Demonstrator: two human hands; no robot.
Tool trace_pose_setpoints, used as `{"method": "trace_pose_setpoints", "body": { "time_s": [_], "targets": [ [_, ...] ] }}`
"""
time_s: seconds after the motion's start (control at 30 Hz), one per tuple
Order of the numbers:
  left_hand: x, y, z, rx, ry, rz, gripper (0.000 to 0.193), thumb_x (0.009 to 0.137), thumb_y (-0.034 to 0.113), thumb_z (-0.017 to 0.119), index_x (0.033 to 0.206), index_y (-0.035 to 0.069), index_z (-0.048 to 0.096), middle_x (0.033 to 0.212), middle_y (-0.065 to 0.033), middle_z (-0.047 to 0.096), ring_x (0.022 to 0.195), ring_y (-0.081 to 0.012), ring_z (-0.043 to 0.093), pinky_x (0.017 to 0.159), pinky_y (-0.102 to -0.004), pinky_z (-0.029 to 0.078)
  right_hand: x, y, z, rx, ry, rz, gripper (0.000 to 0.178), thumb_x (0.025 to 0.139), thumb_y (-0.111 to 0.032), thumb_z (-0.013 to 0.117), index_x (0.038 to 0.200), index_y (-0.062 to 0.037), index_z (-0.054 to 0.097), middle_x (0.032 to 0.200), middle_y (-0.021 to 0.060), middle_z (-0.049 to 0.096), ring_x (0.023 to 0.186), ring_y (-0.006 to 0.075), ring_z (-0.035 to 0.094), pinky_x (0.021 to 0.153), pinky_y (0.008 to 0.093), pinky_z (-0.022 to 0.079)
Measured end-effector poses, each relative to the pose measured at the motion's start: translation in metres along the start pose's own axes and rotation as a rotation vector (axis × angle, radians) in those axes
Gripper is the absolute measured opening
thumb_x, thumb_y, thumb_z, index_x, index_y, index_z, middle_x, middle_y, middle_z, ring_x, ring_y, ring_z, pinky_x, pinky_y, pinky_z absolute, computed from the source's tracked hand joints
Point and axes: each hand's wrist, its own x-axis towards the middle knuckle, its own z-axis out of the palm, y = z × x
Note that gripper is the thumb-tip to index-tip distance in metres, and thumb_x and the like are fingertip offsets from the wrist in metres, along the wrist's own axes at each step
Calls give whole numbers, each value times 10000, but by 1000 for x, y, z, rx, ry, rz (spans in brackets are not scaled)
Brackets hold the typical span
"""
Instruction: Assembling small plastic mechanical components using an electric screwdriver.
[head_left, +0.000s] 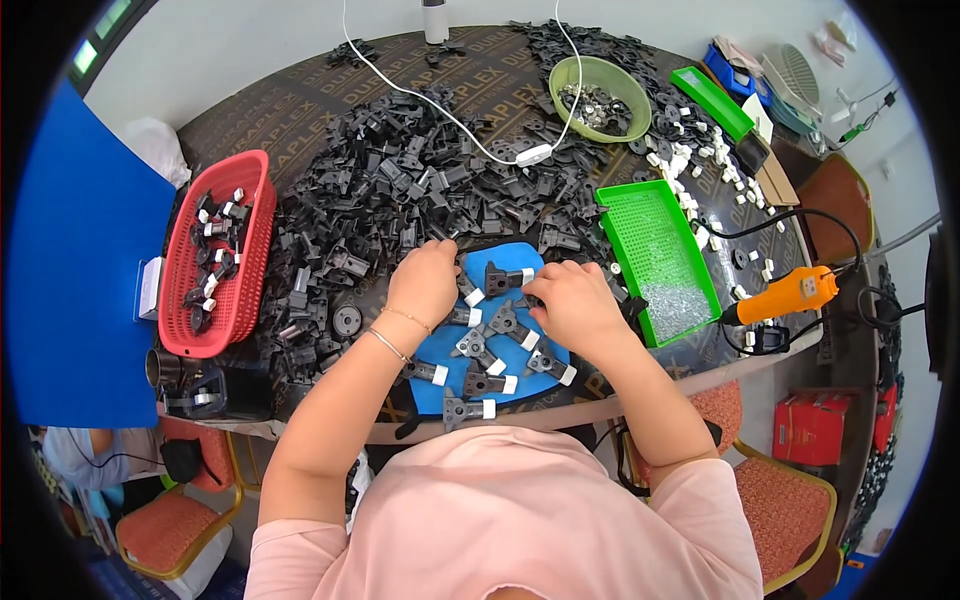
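On a blue mat (432, 345) lie several black plastic parts with white caps, one of them a part (478, 345) near the middle. My left hand (425, 283) is closed at the mat's upper left edge, its fingertips partly hidden; a white-capped part (468, 289) sits right against it. At the upper right of the mat my right hand (580, 305) has its fingers bent together beside another white-capped part (505, 279). Whatever is between the fingers of either hand is too small or hidden to name.
A heap of loose black parts (400, 160) covers the table beyond my hands. To the left stands a red basket (255, 250); to the right, a green tray (632, 230) with small clear pieces, an orange power screwdriver (785, 296) and white caps (690, 165). Farther back is a green bowl (640, 90).
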Motion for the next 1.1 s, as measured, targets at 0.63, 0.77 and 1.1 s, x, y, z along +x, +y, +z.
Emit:
{"method": "trace_pose_setpoints", "body": {
  "time_s": [0.63,0.77,1.1],
  "targets": [
    [-148,11,-22,-139,70,327,404,641,329,774,930,86,630,1243,-138,499,1202,-333,415,1002,-492,277,-22,-28,-1,250,42,-311,311,623,-200,775,892,-133,634,1043,22,561,1082,207,506,948,476,308],
    [-161,10,-14,-111,80,261,418,635,347,776,939,96,632,1269,-141,479,1221,-331,394,1015,-504,251,-45,-44,10,160,-10,-347,352,596,-228,789,897,-131,634,1099,31,546,1124,219,486,969,504,275],
    [-165,-13,-17,-89,65,238,384,605,237,785,943,135,636,1278,-128,465,1248,-327,376,1022,-518,235,-62,-41,19,139,81,-285,260,648,-195,716,895,-130,666,1131,17,546,1159,201,473,1005,538,227]
  ]
}}
